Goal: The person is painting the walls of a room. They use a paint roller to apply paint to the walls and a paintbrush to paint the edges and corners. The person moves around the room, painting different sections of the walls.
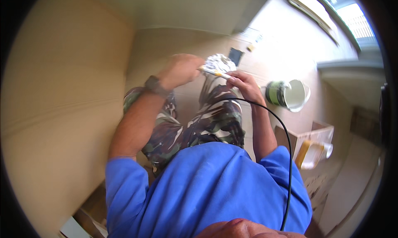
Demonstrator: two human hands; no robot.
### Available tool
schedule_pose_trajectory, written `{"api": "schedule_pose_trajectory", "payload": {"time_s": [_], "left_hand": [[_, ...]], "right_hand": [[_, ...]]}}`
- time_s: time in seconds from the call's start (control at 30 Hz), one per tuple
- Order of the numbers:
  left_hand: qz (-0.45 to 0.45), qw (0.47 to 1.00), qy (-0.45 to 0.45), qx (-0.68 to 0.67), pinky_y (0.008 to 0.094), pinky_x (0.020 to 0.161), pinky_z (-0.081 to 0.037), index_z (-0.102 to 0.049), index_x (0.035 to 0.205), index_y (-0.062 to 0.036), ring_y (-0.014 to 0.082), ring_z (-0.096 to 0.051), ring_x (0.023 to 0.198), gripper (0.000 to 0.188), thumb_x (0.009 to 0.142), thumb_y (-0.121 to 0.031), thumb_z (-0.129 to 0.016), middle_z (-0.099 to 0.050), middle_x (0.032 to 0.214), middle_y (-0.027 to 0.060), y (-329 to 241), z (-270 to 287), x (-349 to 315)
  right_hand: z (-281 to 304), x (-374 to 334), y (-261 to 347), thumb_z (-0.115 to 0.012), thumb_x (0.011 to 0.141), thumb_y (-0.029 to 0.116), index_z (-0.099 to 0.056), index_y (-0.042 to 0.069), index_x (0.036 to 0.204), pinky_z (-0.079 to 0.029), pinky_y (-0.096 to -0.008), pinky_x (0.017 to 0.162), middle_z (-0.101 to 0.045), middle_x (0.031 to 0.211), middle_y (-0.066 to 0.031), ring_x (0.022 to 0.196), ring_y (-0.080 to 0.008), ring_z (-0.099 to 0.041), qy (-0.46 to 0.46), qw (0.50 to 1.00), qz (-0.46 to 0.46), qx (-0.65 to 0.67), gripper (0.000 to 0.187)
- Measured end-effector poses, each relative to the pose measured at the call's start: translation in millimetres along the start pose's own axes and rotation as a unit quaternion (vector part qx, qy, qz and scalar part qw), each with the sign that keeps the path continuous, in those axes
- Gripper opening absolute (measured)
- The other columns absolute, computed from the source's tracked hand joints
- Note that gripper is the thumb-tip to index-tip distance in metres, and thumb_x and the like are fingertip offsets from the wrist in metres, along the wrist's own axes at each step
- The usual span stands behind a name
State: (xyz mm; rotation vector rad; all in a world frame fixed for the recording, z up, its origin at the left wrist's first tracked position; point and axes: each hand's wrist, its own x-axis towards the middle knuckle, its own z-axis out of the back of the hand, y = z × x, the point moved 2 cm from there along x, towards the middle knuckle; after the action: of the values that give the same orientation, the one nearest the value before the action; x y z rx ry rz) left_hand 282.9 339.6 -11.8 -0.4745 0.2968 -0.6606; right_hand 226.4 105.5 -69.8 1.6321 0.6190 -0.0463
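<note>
In front of my knees both hands are raised close together. My right hand pinches a slim white tool with orange-yellow patches; its exact kind is unclear. The tool's other end reaches my left hand, which is closed with its back turned up, so its fingers and anything in them are hidden. Just beyond the tool is a crumpled, shiny silver-white mass, perhaps foil or plastic; I cannot tell whether it is held. A black cable crosses over my right forearm.
A green-and-white bucket and a white bucket stand at the right. Nearer are a wooden box and a yellow-brown container. A dark flat piece lies ahead on the floor. A beige wall rises at my left.
</note>
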Motion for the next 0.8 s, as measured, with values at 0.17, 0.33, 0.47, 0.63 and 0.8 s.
{"api": "schedule_pose_trajectory", "payload": {"time_s": [0.17,0.33,0.47,0.63,0.8], "left_hand": [[0.068,0.996,0.047,-0.019,0.0392,0.076,-0.047,-0.062,0.096,-0.0052,0.0324,-0.059,0.086,0.023,0.08,-0.022,-0.057,-0.063,0.092,0.0155,11.7,8.5,-1.7],[0.145,0.984,0.099,-0.036,0.0357,0.076,-0.047,-0.062,0.096,-0.0025,0.0298,-0.061,0.085,0.025,0.083,-0.023,-0.056,-0.064,0.091,0.016,6.4,26.5,-10.5],[0.169,0.978,0.11,-0.062,0.0331,0.077,-0.047,-0.061,0.099,-0.0014,0.0273,-0.062,0.085,0.029,0.084,-0.025,-0.056,-0.064,0.092,0.0157,5.8,27.8,-13.1],[0.141,0.983,0.085,-0.078,0.0359,0.073,-0.047,-0.062,0.096,-0.0022,0.0309,-0.061,0.082,0.029,0.082,-0.027,-0.057,-0.064,0.089,0.0166,6.5,25.5,-15.6],[0.082,0.989,0.101,-0.064,0.0363,0.075,-0.047,-0.061,0.098,-0.0017,0.03,-0.061,0.084,0.031,0.085,-0.029,-0.055,-0.064,0.093,0.0164,14.6,21.7,-18.3]], "right_hand": [[31.8,-29.4,4.0,-0.065,0.079,0.018,-0.061,-0.003,0.102,-0.044,-0.0235,0.07,-0.062,0.079,-0.0045,0.076,-0.0102,-0.056,-0.107,0.994,0.011,0.016,0.031],[115.7,-118.4,10.2,-0.061,0.082,0.014,-0.06,0.0,0.107,-0.044,-0.0235,0.071,-0.064,0.086,-0.0074,0.079,-0.011,-0.057,-0.273,0.96,0.067,-0.007,0.029],[164.5,-185.3,13.6,-0.059,0.083,0.01,-0.056,-0.003,0.112,-0.046,-0.0233,0.071,-0.064,0.09,-0.0099,0.081,-0.0125,-0.059,-0.381,0.916,0.125,0.001,0.031],[200.5,-195.1,-21.7,-0.057,0.087,0.008,-0.052,-0.006,0.115,-0.05,-0.0224,0.064,-0.063,0.089,-0.0113,0.08,-0.0164,-0.062,-0.411,0.881,0.174,0.156,0.032],[226.1,-178.1,-47.0,-0.057,0.088,0.009,-0.04,-0.004,0.123,-0.054,-0.0262,0.067,-0.063,0.094,-0.0158,0.086,-0.0221,-0.064,-0.459,0.858,0.188,0.13,0.041]]}}
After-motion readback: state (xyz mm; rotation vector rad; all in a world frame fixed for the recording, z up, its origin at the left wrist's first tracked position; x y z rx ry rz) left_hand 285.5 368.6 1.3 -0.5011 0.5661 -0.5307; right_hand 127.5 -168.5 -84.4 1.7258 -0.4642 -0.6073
